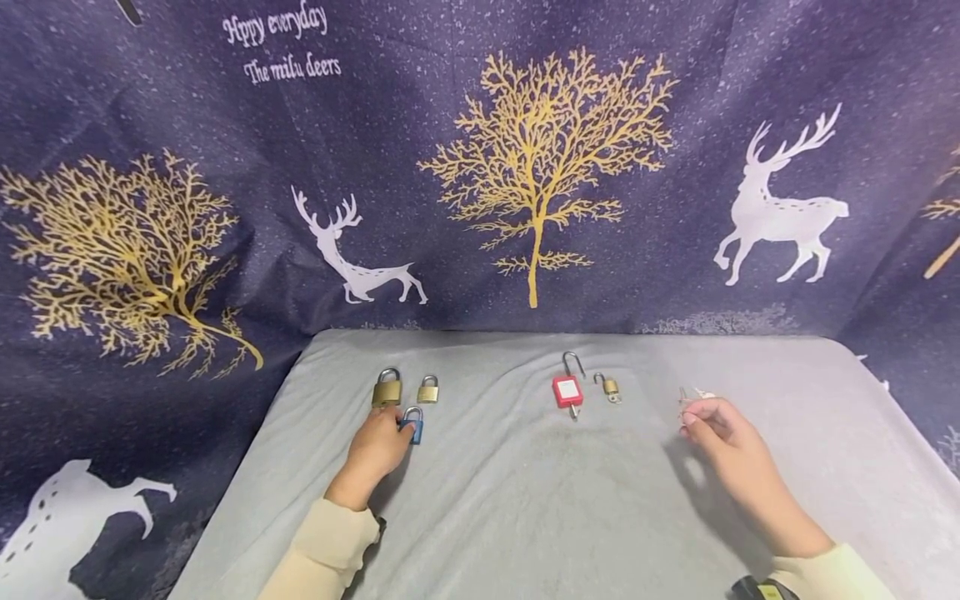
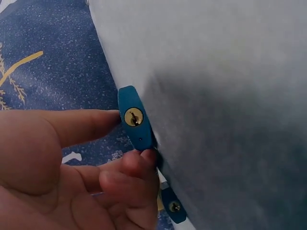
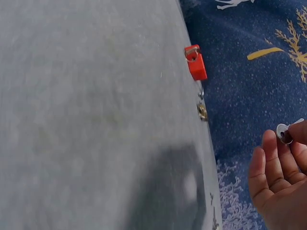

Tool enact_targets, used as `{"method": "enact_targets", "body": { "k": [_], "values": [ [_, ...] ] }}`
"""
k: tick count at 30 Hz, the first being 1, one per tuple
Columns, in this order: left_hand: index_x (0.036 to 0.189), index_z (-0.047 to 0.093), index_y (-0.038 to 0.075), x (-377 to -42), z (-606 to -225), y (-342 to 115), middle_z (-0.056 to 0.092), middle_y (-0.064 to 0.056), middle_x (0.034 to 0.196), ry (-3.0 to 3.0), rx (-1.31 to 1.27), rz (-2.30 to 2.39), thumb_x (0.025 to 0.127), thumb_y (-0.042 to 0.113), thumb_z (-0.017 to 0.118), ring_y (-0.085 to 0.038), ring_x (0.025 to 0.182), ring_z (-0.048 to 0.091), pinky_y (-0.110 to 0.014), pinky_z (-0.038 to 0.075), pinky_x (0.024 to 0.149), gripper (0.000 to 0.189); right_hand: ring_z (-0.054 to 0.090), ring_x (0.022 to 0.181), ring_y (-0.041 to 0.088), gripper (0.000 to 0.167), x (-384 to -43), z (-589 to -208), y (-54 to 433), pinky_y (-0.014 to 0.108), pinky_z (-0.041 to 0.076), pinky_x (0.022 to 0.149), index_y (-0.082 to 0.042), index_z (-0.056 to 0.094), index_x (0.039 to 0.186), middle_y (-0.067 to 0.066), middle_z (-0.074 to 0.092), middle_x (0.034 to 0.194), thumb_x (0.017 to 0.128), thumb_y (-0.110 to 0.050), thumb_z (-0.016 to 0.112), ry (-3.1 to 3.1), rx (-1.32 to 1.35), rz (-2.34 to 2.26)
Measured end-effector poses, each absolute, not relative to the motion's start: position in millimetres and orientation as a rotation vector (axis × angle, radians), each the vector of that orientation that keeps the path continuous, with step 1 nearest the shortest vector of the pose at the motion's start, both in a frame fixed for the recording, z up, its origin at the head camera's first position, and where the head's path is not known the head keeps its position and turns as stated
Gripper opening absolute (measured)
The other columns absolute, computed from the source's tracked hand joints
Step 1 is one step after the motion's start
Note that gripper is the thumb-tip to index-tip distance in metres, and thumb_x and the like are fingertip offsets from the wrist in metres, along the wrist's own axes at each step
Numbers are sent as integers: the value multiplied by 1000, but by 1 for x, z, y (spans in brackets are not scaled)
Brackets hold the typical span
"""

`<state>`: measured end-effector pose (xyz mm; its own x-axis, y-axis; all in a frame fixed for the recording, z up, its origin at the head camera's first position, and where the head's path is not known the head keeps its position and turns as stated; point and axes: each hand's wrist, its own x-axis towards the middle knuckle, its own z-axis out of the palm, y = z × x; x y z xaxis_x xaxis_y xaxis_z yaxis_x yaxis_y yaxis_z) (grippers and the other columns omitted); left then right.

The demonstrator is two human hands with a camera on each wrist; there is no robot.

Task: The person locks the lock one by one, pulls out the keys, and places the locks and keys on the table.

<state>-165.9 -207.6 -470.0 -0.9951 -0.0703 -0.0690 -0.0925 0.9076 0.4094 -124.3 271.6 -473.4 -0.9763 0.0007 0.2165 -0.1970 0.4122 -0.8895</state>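
Blue padlock (image 2: 135,118) in L fingers (image 2: 91,125), well off L tbl edge (image 1: 276,435).

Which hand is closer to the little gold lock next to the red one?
The right hand is nearer: it holds a key to the right of the little gold lock. The left hand grips the blue lock, farther left, past the red lock.

A dark blue, white-speckled backdrop (image 1: 420,108) rises behind a grey, lightly creased tabletop (image 1: 615,508). It bears a gold central tree (image 1: 536,179) and a leaning left tree (image 1: 142,275). White figures show too: the left deer (image 1: 367,279), the right deer (image 1: 783,208) and a lower deer (image 1: 63,508). White lettering (image 1: 292,69), upper left, includes "The milu deers".
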Motion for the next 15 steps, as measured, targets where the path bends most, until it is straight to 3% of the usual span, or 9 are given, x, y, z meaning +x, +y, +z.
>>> {"method": "enact_targets", "body": {
  "k": [15],
  "values": [
    [100,61,0,-171,-460,-195,62,-18,100,3068,-129,796,95,19,61,-35,90,64,-50,51,77,19,67,86,-6,18,-118,-474,294,8,52,77,8,56,111,-25,64,95,103,-7,57,-2502,114,1519]
  ]
}}
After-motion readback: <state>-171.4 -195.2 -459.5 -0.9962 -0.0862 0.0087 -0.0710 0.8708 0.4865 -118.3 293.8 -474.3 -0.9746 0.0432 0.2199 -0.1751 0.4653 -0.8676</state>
